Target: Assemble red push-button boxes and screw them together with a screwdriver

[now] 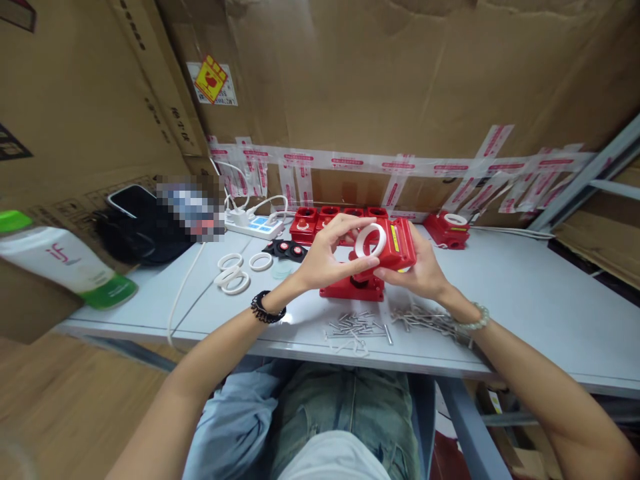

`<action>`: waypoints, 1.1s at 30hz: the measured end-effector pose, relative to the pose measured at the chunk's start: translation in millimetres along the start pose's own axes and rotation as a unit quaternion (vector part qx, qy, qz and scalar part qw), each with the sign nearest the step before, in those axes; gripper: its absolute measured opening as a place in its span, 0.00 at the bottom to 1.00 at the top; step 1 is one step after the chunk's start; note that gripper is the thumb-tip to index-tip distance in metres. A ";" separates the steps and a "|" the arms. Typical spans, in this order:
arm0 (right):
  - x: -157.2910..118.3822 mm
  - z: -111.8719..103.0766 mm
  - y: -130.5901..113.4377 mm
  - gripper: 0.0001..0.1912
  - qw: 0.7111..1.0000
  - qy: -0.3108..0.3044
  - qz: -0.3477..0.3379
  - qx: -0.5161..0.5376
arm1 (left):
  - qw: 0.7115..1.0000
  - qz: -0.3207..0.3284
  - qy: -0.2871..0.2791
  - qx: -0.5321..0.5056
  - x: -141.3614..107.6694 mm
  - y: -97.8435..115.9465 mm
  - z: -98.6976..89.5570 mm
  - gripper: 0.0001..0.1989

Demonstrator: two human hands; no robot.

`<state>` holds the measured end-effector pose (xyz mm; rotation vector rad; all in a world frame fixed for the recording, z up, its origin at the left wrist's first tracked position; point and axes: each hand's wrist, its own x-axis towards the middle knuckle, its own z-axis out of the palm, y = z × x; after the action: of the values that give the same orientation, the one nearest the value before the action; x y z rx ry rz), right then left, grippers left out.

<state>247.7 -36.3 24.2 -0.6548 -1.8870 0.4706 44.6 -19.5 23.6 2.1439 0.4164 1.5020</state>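
My right hand is closed around a red plastic housing with a yellow label, lifted above the table. At the housing's left end, my left hand pinches a white ring between thumb and fingers. The ring lies against the housing's round opening; whether it is seated cannot be made out. Beneath both hands, a red base part rests on the table. Several loose white rings lie to the left, near black parts with red centres. Closer to me is a pile of screws.
More red housings line the back, and one with a white ring stands at back right. A white power strip with cables, a bottle and a black bag occupy the left. Cardboard walls the rear.
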 end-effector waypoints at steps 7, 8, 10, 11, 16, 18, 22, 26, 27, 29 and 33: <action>-0.4 0.4 -0.6 0.31 1.000 0.001 0.005 -0.002 | 1.000 0.004 -0.001 0.011 -0.3 1.1 -0.8 0.29; -0.4 0.3 -0.3 0.32 1.000 0.001 0.004 -0.002 | 1.000 0.006 -0.002 0.013 -0.2 1.0 -1.2 0.29; -0.2 0.0 0.5 0.31 1.000 0.001 0.005 -0.007 | 1.000 0.013 -0.007 0.017 0.0 0.4 -2.2 0.29; -0.1 -0.4 0.9 0.31 1.000 0.001 0.007 -0.011 | 1.000 0.020 -0.010 0.017 0.1 0.0 -2.9 0.30; 1.0 -2.0 2.3 0.30 0.999 0.006 0.011 -0.032 | 0.998 0.056 -0.035 0.011 1.2 -0.2 -5.0 0.31; 1.1 -1.6 1.4 0.31 0.999 0.003 0.017 -0.031 | 0.997 0.066 -0.041 0.014 1.0 1.3 -4.2 0.31; 0.2 0.1 -1.0 0.31 1.000 -0.008 0.021 -0.004 | 0.999 0.032 -0.011 0.022 -0.2 5.0 -1.6 0.29; -0.1 0.0 0.3 0.30 1.000 -0.010 0.020 -0.001 | 0.999 0.034 -0.017 0.038 0.1 5.7 -3.5 0.24; 0.2 -0.1 0.8 0.29 1.000 -0.010 0.021 -0.002 | 0.998 0.048 -0.027 0.040 0.3 5.4 -4.3 0.24; 0.7 0.1 1.0 0.30 1.000 -0.005 0.022 -0.005 | 0.995 0.074 -0.048 0.037 0.3 4.7 -4.9 0.29; 0.6 2.3 -3.0 0.31 0.999 -0.007 0.030 0.006 | 0.998 0.053 -0.028 0.033 -1.1 5.3 -1.5 0.33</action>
<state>244.7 -38.3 25.5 -0.7042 -1.8796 0.5261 42.7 -24.2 26.0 2.2854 0.3422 1.5006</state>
